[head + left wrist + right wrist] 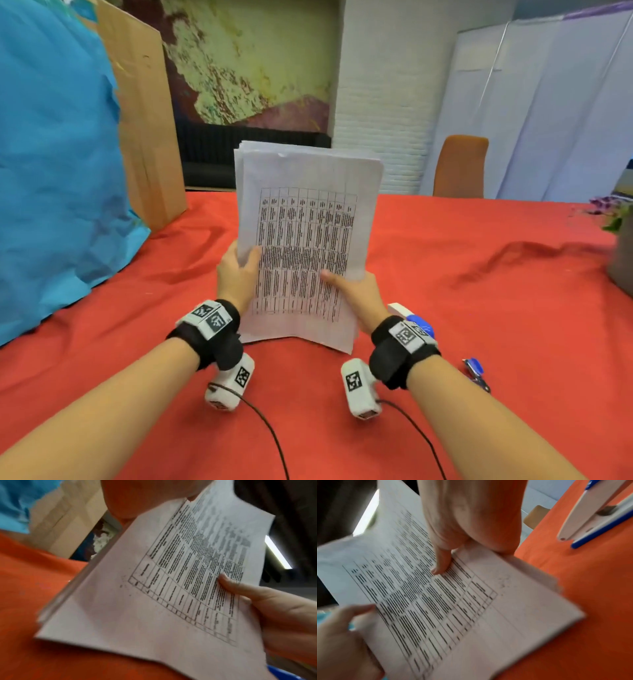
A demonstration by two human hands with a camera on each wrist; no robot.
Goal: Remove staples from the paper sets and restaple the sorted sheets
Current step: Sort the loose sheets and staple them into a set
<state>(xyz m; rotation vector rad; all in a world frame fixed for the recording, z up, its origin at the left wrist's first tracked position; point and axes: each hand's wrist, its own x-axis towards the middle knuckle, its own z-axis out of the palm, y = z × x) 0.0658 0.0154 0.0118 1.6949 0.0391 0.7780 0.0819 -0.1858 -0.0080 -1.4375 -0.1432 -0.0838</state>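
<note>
A stack of white sheets (305, 240) printed with a table stands upright, its bottom edge on the red tablecloth (479, 274). My left hand (239, 270) grips the stack's left edge, thumb on the front. My right hand (352, 291) grips the lower right edge, thumb (441, 562) pressed on the printed table. The paper stack (154, 588) and the right thumb (240, 586) also show in the left wrist view, and the paper stack (453, 601) fills the right wrist view. A white and blue stapler (411, 317) lies just behind my right wrist. A blue staple remover (476, 371) lies to its right.
A crumpled blue sheet (58, 171) and a cardboard panel (144, 120) stand at the left. A plant in a grey pot (620, 246) sits at the right edge. An orange chair (460, 164) stands beyond the table. Cables (267, 431) trail from both wrist cameras.
</note>
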